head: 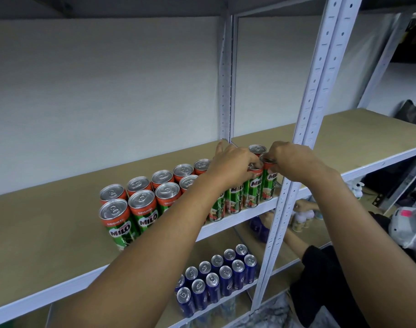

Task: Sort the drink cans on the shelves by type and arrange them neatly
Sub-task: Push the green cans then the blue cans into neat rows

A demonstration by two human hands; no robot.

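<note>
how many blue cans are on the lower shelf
12: two rows of six blue cans on the lower shelf, left of the upright post. The back row's leftmost is partly hidden.

The slim green and red aluminium Milo cans point(144, 210) stand upright in two rows on the beige board shelf with a white metal rim point(48, 233), close to its front edge, and the rows run toward the white upright post at the right end. The slim dark blue aluminium cans with silver tops point(213, 284) stand upright in two rows on the lower beige shelf point(290, 259), also near its front edge.
</note>
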